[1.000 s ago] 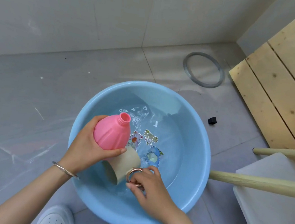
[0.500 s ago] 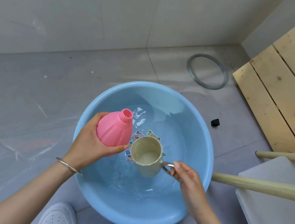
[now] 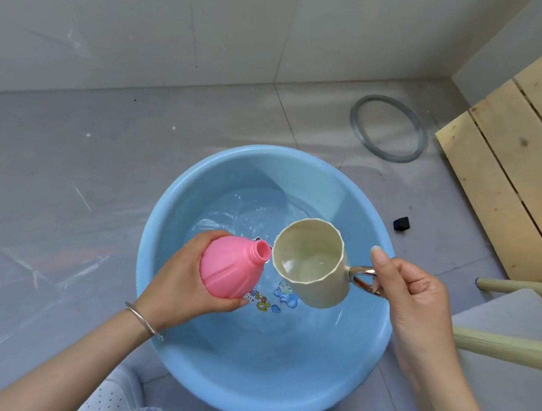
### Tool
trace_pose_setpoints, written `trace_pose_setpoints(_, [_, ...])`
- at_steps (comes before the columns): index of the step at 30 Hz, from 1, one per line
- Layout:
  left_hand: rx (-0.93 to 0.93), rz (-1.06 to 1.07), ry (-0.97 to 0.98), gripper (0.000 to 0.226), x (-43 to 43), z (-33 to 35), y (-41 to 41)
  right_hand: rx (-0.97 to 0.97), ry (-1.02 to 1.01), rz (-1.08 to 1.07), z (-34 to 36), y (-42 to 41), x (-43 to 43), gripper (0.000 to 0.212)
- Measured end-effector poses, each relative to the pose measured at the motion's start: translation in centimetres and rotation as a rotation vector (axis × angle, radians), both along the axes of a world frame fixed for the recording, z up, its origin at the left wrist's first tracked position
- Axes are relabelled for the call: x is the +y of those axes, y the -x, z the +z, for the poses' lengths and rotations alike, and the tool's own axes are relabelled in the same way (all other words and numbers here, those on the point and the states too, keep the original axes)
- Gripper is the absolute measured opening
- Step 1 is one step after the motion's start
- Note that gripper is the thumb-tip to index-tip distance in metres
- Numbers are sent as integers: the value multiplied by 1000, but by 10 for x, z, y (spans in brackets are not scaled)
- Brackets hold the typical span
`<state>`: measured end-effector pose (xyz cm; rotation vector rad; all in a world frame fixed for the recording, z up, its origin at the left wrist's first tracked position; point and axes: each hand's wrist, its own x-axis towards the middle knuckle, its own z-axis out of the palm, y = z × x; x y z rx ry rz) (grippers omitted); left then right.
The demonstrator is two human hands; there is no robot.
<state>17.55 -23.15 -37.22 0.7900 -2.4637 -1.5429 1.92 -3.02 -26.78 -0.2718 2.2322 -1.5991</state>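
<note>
**Head view**

1. Basin: blue plastic, round, standing on the grey floor. It holds shallow clear water, which ripples toward the far side. Cartoon decals show on its bottom.
2. Bottle: pink plastic, bulbous and uncapped. It is held over the basin's left half, above the water. It tilts so that its open neck points up and to the right, and the neck sits just beside the mug's rim without touching it. The plastic is opaque, so its contents cannot be told.
3. Mug: cream, faceted, with a metallic handle. It is held in the air over the basin's right half and leans toward the bottle. The inside is glossy and wet, and some water appears to lie low in it, though how much is unclear.
4. Left hand: wrapped round the bottle's body from the left, with the thumb underneath and the fingers curled over the far side. A thin bracelet is on the wrist.
5. Right hand: grasps the mug's handle with curled fingers. One digit stands straight up just beside the mug wall.
6. Surroundings:
   - A grey ring lies flat on the floor beyond the basin.
   - A small black cube is just outside the basin's right rim.
   - Pale wooden planks are at the far right.
   - A stool with wooden legs lies at the right edge.
   - A white shoe is at the bottom of the view.
</note>
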Motion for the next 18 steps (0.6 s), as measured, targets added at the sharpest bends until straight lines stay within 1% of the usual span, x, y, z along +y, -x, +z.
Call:
trace_pose_setpoints(7, [-17, -23, 55, 88, 0, -7, -3, 71, -71, 56, 26, -9, -11, 37])
trace_pose_setpoints(13, [-12, -27, 70, 88, 1, -8, -3, 169, -99, 79, 35, -14, -14, 42])
trace_pose_setpoints(18, [-15, -28, 90, 88, 1, -9, -3, 205, -117, 80, 45, -16, -16, 38])
